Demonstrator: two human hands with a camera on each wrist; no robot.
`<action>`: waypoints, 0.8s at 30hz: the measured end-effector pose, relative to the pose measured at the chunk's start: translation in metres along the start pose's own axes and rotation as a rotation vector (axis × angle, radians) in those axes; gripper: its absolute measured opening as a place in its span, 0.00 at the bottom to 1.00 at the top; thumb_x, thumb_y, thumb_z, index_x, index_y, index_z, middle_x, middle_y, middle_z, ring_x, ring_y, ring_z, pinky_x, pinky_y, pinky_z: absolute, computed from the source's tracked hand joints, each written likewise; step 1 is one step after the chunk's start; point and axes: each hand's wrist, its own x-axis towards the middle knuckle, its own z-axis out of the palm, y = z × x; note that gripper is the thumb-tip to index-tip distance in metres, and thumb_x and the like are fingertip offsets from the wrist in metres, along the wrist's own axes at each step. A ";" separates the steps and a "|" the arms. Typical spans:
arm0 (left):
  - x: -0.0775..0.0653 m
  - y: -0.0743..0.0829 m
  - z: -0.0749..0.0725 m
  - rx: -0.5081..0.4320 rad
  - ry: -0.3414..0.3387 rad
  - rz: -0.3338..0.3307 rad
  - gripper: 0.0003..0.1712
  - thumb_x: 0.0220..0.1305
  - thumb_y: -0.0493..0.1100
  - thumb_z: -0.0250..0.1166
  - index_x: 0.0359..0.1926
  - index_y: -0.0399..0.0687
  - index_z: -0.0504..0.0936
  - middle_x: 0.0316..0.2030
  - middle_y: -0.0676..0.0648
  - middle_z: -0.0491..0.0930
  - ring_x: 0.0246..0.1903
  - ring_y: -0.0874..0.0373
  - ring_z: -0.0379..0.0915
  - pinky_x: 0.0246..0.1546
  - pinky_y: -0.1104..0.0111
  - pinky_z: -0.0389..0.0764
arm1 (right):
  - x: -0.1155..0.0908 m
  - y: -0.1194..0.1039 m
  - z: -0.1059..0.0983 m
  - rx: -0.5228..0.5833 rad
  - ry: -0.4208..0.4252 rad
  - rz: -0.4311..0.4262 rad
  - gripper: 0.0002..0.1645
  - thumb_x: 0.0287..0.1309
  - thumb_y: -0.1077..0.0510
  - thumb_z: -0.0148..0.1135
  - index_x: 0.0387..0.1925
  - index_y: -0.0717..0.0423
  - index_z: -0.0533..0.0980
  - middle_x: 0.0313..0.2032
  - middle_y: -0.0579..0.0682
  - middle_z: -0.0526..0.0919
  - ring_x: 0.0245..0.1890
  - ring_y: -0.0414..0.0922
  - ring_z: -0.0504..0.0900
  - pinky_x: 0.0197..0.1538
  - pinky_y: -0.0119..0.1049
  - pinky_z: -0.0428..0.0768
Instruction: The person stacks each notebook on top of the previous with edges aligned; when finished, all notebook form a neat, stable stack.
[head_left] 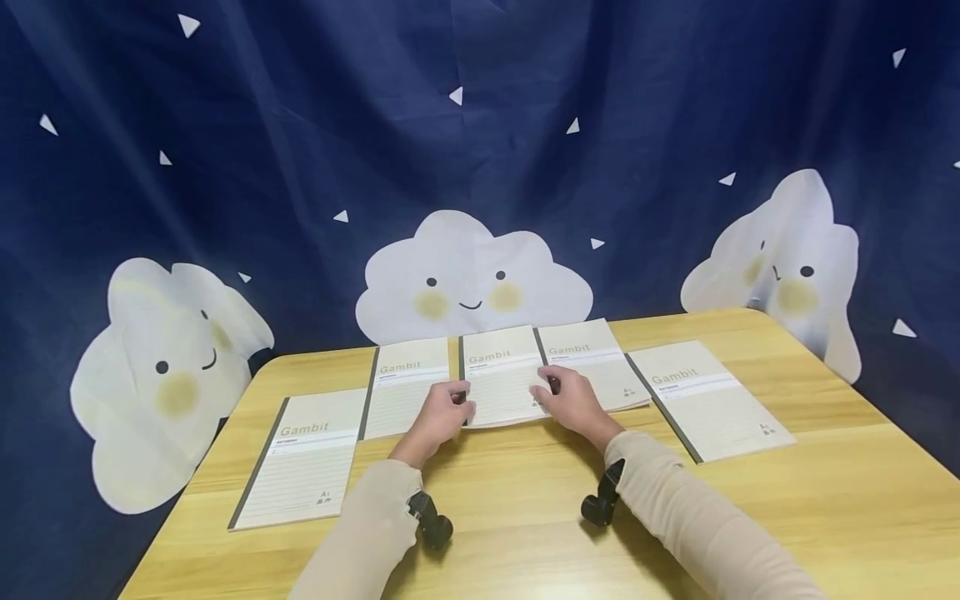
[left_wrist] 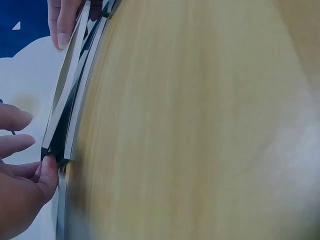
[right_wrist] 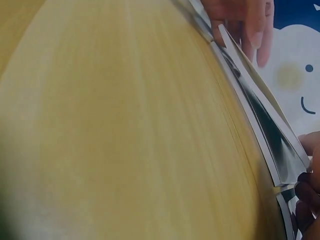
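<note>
A cream notebook [head_left: 491, 375] with a dark spine strip lies at the far middle of the table, between both hands. My left hand [head_left: 442, 412] pinches its left edge near the front corner, the thumb tucked below the cover in the left wrist view. At the opposite edge my right hand [head_left: 573, 404] grips the same notebook [right_wrist: 272, 100]. The wrist views show it raised at a slant above another notebook [left_wrist: 85, 95], with a narrow wedge of space between them. Part of the right hand's fingers falls outside the right wrist view.
More matching notebooks lie on the wooden table [head_left: 510, 517]: one at front left [head_left: 300, 467], one left of the held one [head_left: 405, 387], one overlapped at its right [head_left: 585, 354] and one at far right [head_left: 712, 400]. A blue cloud-patterned curtain [head_left: 480, 150] hangs behind.
</note>
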 end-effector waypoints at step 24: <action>0.015 0.011 -0.001 0.277 -0.044 -0.033 0.13 0.61 0.42 0.60 0.31 0.37 0.67 0.24 0.47 0.63 0.25 0.56 0.59 0.29 0.66 0.66 | 0.011 0.002 0.015 -0.173 0.065 -0.033 0.25 0.57 0.53 0.58 0.53 0.64 0.75 0.48 0.62 0.81 0.50 0.58 0.75 0.57 0.50 0.73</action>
